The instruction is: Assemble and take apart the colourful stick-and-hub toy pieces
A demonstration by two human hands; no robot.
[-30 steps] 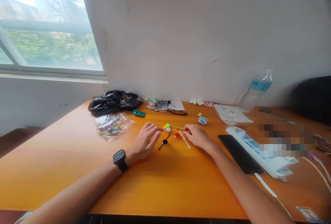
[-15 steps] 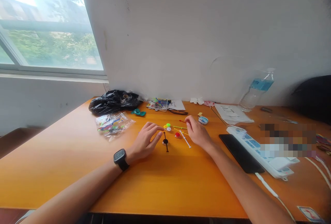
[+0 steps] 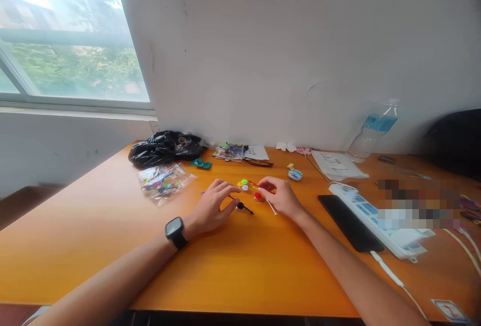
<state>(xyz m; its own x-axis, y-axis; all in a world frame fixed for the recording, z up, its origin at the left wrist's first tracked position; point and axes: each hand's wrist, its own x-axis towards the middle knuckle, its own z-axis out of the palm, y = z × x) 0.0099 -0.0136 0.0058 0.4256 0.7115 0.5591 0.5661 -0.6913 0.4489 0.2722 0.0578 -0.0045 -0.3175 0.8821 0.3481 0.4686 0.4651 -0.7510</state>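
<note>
My left hand [image 3: 218,200], with a black watch on its wrist, hovers over the table, its fingers spread apart. Just right of its thumb stands a black spinner base [image 3: 240,206] carrying a black arrow pointer [image 3: 248,210] set at a slant. Pinched in my right hand [image 3: 280,195] is a red arrow pointer [image 3: 253,183], its tip toward the left. Partly beneath that hand lies a white arrow pointer [image 3: 271,207]. Between the hands sit a red base [image 3: 257,196], a white base [image 3: 245,187], a green base [image 3: 244,182] and a yellow base [image 3: 240,184].
At the back left are a black plastic bag [image 3: 161,149] and a clear bag of coloured parts [image 3: 161,184]. A round tin [image 3: 295,175] is behind my right hand. Rightward lie a phone [image 3: 349,223], a power strip [image 3: 376,220] and a water bottle [image 3: 370,133].
My right hand has moved left and slightly down with the red arrow pointer. The black pointer has turned from nearly upright in view to a diagonal. My left hand has barely moved.
</note>
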